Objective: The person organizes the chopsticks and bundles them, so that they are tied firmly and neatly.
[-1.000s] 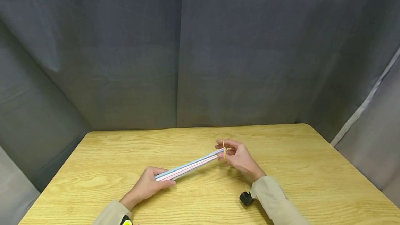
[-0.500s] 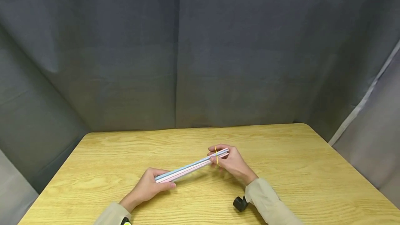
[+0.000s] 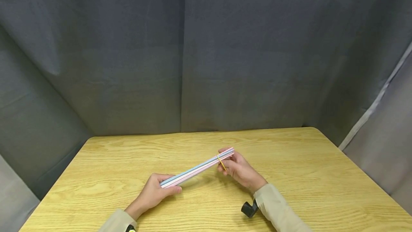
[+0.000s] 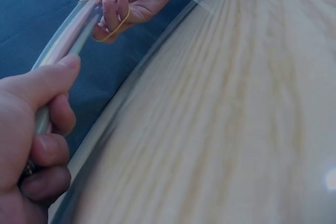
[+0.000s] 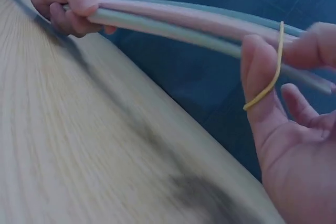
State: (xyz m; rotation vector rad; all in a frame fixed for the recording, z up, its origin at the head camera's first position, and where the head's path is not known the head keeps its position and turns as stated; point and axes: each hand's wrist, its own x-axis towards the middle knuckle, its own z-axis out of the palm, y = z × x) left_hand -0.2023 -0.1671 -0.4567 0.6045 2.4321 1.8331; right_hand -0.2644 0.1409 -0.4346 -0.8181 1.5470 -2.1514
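Observation:
My left hand [image 3: 151, 193] grips the near end of a bundle of long pastel straws [image 3: 196, 172], blue, white and pink, its thumb lying along them. The bundle slants up to the right, held above the table. At its far end is my right hand [image 3: 243, 173], with a yellow rubber band [image 5: 278, 66] hooked over a digit and stretched across the straws. In the left wrist view, the rubber band [image 4: 125, 23] hangs in a loop by the right hand's curled fingers [image 4: 110, 17]. The straw tips stick out beyond the band.
A wood-grain table [image 3: 112, 160] lies below both hands. Grey curtains [image 3: 257, 63] hang behind it and at both sides. A black wrist device [image 3: 249, 208] juts from the right sleeve, low over the table.
The right hand has moved left along the straws with the rubber band, so the tips now extend past it. The band has gone from upright to slanted. The left hand keeps its grip.

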